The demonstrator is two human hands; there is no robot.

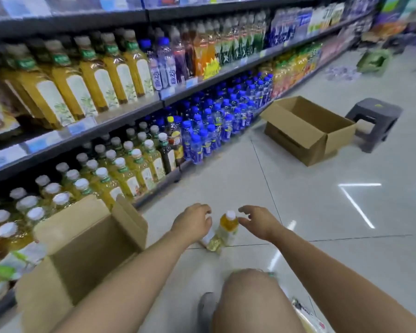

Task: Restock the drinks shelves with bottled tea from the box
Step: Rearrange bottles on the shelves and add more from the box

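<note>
step: picking up floor bottles | left hand (192,222) curled over second bottle (211,242), grip unclear | right hand (257,219) open beside upright bottle (228,227), empty | next: grasp, lift to shelf (120,115) on left

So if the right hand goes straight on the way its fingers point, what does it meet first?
Probably the upright tea bottle on the floor: the right hand points its fingers at the white cap, a small gap away. Depth is unclear from one view, so it might pass just behind.
</note>
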